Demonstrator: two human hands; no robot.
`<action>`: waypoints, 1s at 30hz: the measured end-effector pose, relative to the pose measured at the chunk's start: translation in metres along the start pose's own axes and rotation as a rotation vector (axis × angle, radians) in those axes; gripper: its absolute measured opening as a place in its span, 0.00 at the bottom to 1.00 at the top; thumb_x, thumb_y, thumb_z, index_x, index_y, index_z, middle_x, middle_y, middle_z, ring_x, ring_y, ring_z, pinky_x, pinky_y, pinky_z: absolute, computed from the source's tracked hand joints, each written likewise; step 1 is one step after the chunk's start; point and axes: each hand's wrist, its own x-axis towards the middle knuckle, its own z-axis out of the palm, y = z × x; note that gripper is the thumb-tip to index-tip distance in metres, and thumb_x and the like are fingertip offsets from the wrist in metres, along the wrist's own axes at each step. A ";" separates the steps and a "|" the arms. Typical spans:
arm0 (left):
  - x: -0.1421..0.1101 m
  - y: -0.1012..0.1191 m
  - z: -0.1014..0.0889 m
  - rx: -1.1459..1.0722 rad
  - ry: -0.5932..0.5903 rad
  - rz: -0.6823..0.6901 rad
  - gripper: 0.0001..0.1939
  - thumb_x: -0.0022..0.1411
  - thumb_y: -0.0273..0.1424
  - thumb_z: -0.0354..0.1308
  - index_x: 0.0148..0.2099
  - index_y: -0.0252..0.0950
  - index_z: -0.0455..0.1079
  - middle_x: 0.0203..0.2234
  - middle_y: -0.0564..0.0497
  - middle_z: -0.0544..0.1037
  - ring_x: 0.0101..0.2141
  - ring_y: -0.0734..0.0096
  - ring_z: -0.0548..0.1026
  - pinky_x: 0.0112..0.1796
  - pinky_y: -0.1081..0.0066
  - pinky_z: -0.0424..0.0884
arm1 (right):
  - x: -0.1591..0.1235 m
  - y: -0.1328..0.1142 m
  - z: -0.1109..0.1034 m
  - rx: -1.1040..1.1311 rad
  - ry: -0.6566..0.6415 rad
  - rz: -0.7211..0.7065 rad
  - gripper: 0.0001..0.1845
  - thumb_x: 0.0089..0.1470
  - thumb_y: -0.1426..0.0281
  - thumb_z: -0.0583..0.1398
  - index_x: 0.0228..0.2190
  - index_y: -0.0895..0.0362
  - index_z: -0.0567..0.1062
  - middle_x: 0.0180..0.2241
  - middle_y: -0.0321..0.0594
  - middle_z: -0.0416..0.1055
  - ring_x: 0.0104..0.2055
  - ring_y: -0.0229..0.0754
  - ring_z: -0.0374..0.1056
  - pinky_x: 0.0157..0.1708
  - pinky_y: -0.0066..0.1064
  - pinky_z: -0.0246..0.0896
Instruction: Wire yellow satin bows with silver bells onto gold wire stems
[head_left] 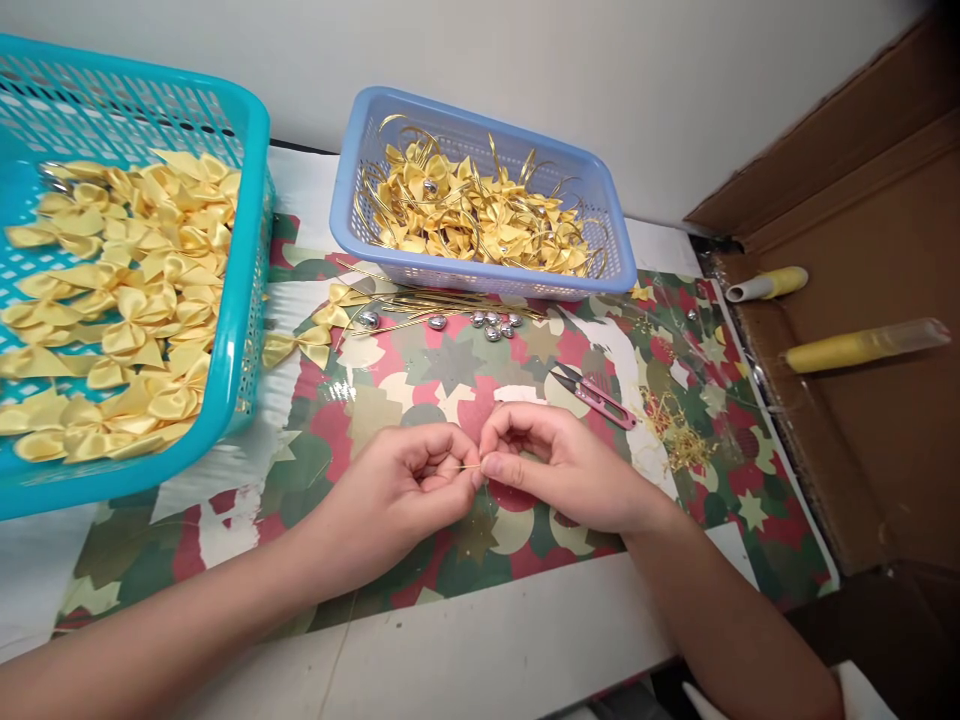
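Across the white counter (pixel 480 635), patterned sheeting (pixel 450 365) is spread, and a turquoise basket (pixel 255 130) of yellow bows (pixel 131 335) and a smaller blue basket (pixel 480 271) are set. By the left hand (pixel 420 475) and right hand (pixel 559 470), near pink-handled snips (pixel 600 400), a fine gold strand (pixel 467 466) is pinched above the sheeting.

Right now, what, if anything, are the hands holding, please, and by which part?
The left hand and right hand hold a thin gold thread, a short stretch showing between them; whether near its end cannot be told.
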 end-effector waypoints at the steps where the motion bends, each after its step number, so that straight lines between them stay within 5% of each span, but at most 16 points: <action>1: 0.000 0.000 0.000 0.004 -0.004 -0.003 0.10 0.61 0.32 0.53 0.27 0.36 0.63 0.16 0.62 0.50 0.20 0.80 0.49 0.20 0.78 0.48 | 0.000 0.000 0.000 0.006 -0.003 0.002 0.11 0.55 0.62 0.63 0.30 0.57 0.69 0.27 0.32 0.61 0.25 0.32 0.56 0.23 0.26 0.53; 30: 0.002 0.001 -0.002 -0.017 -0.029 -0.030 0.10 0.60 0.36 0.52 0.29 0.36 0.63 0.17 0.61 0.52 0.19 0.80 0.48 0.19 0.79 0.47 | 0.001 0.002 -0.001 0.033 -0.020 0.003 0.13 0.58 0.61 0.60 0.29 0.57 0.67 0.22 0.29 0.58 0.22 0.31 0.53 0.20 0.24 0.47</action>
